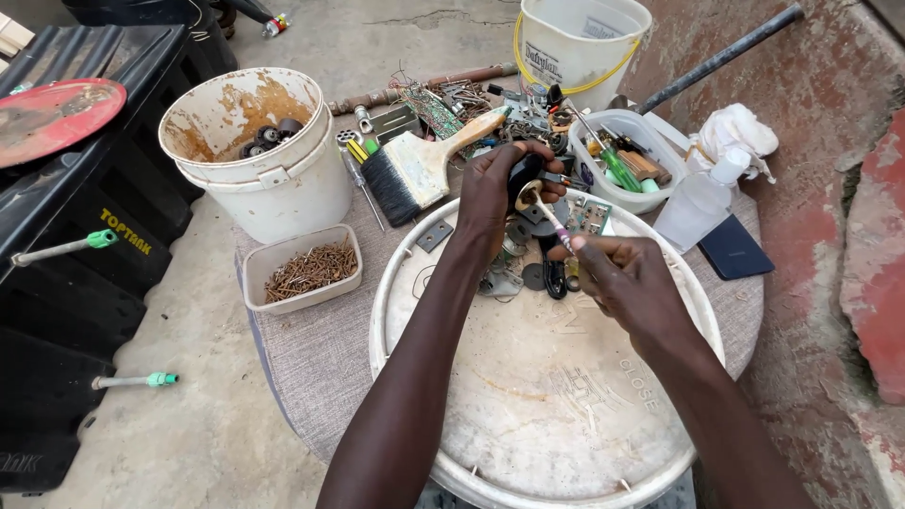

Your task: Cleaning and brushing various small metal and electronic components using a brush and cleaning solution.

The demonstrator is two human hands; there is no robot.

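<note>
My left hand (495,193) grips a small black rounded part (523,172) above the far edge of a large white round lid (528,396). My right hand (627,278) holds a thin screwdriver with a pale shaft (550,215), its tip pointing up into the black part. Under both hands, on the lid, lie small metal and black pieces (528,269) and a small green circuit board (589,217).
A white bucket (255,155) with dark parts stands left, a tray of rusty nails (306,269) before it. A wide paintbrush (424,165), a tool-filled container (627,160), a clear bottle (698,198), a white pail (580,42) and a black tank (85,217) surround the lid.
</note>
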